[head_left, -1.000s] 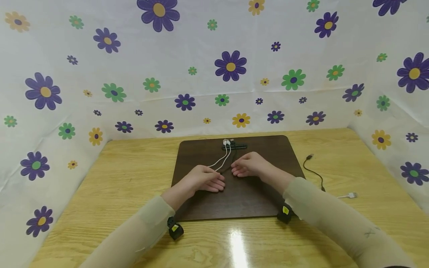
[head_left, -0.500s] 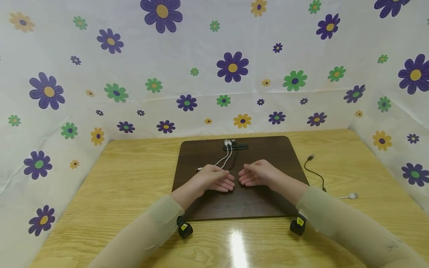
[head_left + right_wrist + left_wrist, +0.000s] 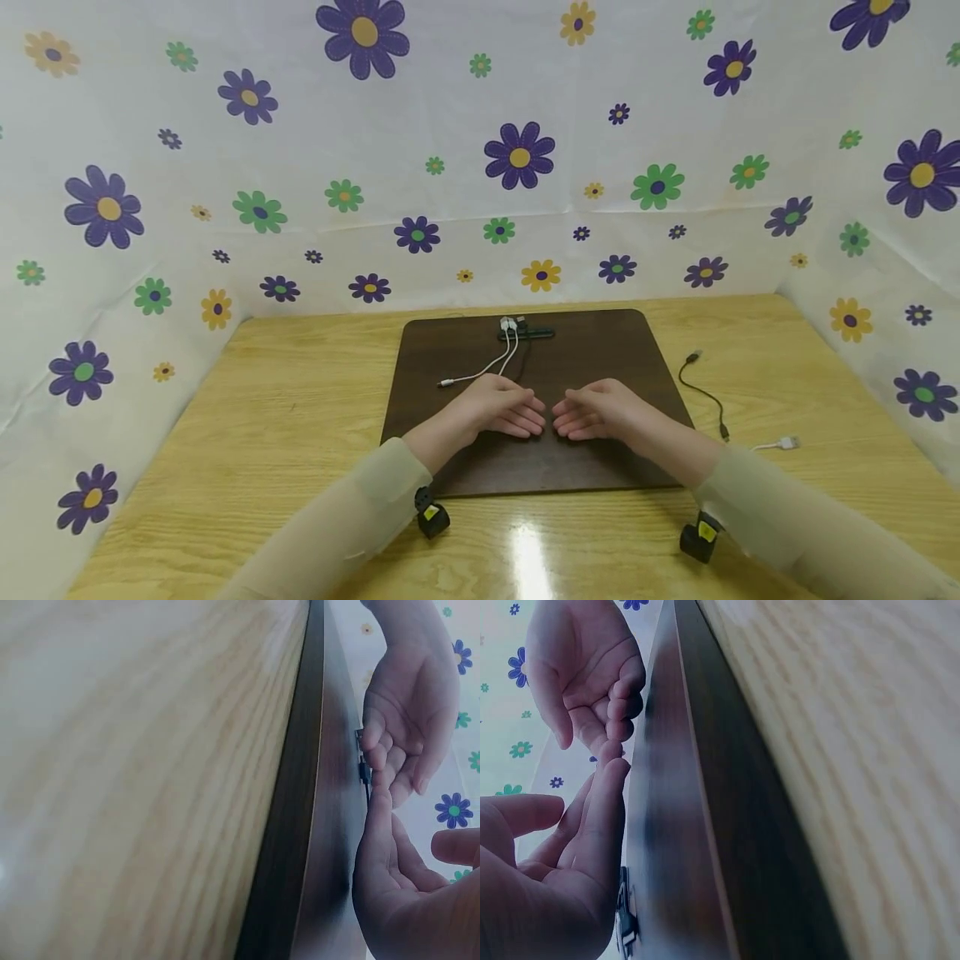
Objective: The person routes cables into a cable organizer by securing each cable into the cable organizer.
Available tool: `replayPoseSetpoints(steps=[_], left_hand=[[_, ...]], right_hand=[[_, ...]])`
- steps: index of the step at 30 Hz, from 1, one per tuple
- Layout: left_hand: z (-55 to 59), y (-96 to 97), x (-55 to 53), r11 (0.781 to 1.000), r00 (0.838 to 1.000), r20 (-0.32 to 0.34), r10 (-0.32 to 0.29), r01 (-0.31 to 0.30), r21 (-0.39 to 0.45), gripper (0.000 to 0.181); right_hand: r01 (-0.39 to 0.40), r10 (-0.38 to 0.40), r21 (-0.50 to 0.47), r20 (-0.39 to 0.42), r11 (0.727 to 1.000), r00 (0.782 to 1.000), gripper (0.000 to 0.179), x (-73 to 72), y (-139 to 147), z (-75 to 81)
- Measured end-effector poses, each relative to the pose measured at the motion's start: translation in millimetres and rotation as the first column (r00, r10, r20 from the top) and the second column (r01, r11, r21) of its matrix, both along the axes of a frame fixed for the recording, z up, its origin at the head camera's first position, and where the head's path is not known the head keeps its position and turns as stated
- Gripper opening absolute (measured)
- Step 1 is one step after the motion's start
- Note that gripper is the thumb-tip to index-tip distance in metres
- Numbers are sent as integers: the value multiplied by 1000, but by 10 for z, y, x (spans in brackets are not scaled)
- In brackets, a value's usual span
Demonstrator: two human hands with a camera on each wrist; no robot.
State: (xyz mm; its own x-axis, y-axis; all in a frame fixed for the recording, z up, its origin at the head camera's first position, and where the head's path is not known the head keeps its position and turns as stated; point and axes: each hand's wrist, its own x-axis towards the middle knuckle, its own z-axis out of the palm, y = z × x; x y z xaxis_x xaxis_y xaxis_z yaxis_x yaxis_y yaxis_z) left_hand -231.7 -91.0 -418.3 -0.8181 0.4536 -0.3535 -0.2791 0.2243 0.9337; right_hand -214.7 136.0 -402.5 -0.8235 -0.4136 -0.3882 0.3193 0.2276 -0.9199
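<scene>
My left hand (image 3: 504,408) and my right hand (image 3: 600,410) face each other just above the front half of a dark brown board (image 3: 487,471). Both hold nothing; in the left wrist view the fingers of the left hand (image 3: 577,862) are relaxed, and those of the right hand (image 3: 420,900) look the same in its own view. Behind them, near the board's far edge, lies a small black USB hub (image 3: 536,333). Two white USB cables (image 3: 501,357) are at the hub; one ends in a small plug (image 3: 446,383) left of it. A dark cable beside them is hard to see.
On the wooden table (image 3: 300,400), right of the board, lie a short black cable (image 3: 705,387) and a white USB plug (image 3: 787,442), its cord partly hidden by the right sleeve. A flower-printed cloth (image 3: 450,200) stands around the back and sides.
Both hands have drawn back from the cables toward the board's front and to the right. A dark cable showed between them a second ago. The white cable's small plug has come into sight.
</scene>
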Motion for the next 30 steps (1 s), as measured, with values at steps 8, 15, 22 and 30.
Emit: replayPoseSetpoints(steps=[8, 15, 22, 30], left_hand=[[11, 124, 12, 999, 1000, 11, -29, 29, 20, 36], [-10, 231, 55, 998, 999, 7, -52, 52, 27, 36], [-32, 326, 81, 997, 997, 0, -76, 76, 15, 35], [-29, 414, 97, 995, 995, 2, -95, 95, 28, 34]], right_hand=[[-1, 1, 12, -18, 1000, 1000, 46, 120, 127, 20], [15, -15, 2, -10, 1000, 1000, 46, 197, 266, -4], [26, -26, 0, -17, 1000, 1000, 46, 272, 376, -16], [43, -43, 3, -17, 999, 999, 47, 332, 509, -17]])
